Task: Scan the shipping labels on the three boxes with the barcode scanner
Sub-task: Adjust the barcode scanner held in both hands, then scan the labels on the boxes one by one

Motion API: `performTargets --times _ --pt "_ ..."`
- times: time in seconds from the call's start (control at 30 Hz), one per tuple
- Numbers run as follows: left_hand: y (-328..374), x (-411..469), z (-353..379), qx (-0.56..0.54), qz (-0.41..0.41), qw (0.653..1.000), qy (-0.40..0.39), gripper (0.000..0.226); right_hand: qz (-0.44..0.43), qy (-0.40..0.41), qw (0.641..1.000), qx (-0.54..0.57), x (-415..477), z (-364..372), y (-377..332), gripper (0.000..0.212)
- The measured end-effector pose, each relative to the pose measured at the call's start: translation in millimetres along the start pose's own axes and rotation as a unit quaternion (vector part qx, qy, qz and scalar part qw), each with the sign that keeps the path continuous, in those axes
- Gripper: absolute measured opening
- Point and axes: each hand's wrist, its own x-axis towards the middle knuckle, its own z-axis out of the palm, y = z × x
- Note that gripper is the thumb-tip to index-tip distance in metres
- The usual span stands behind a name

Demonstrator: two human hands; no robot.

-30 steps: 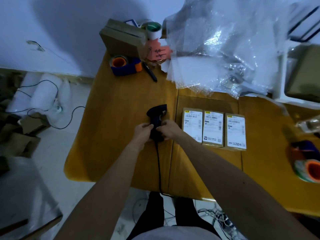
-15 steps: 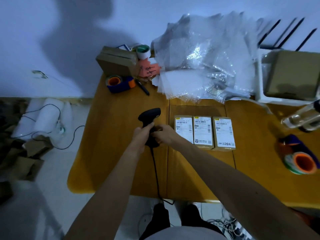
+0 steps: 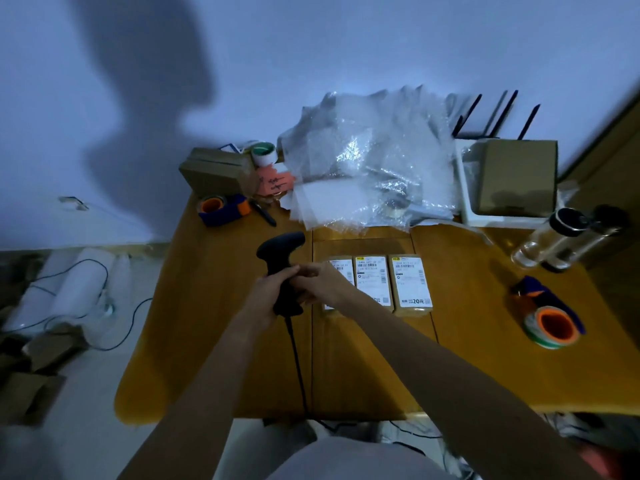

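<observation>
A black barcode scanner [image 3: 281,247] stands upright above the yellow table [image 3: 214,327], its cable trailing down toward me. My left hand [image 3: 268,292] is wrapped around its handle. My right hand [image 3: 320,282] grips the same handle from the right side. Three small brown boxes with white shipping labels lie side by side just right of the scanner: the left box [image 3: 341,268] partly hidden by my right hand, the middle box [image 3: 372,280], and the right box [image 3: 410,284].
A blue tape dispenser [image 3: 221,209] and a brown carton [image 3: 216,171] sit at the back left. Crumpled bubble wrap [image 3: 367,161] fills the back middle. A white tray with a cardboard box [image 3: 517,176], clear bottles [image 3: 554,240] and another tape dispenser [image 3: 550,322] stand on the right.
The scanner has been lifted and stood more upright in both hands. My head has tilted up, so the table sits lower in view and more wall shows.
</observation>
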Motion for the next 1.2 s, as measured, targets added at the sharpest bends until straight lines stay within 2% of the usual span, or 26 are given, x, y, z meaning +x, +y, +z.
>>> performTargets --times 0.1,0.17,0.3,0.47,0.6,0.9,1.2 --pt "-10 0 7 0.031 0.011 0.999 0.037 0.025 0.007 0.012 0.998 -0.053 -6 -9 11 0.028" --pt "-16 -1 14 0.031 0.014 0.997 0.065 0.015 0.020 0.031 0.994 -0.102 -8 -18 20 0.029" --pt "-28 -2 21 0.058 0.013 0.996 0.074 0.003 0.040 0.064 0.981 -0.177 -11 -34 42 0.031" --pt "-46 5 23 0.118 -0.002 0.989 0.085 0.013 0.074 0.088 0.962 -0.246 -14 -48 66 0.040" --pt "-57 11 29 0.129 -0.023 0.989 0.074 0.029 0.104 0.101 0.956 -0.254 -12 -51 78 0.047" --pt "-65 20 35 0.130 -0.038 0.986 0.096 0.025 0.121 0.088 0.962 -0.227 -6 -55 79 0.051" --pt "-65 22 30 0.108 -0.066 0.987 0.104 0.023 0.142 0.107 0.968 -0.179 0 -46 80 0.044"
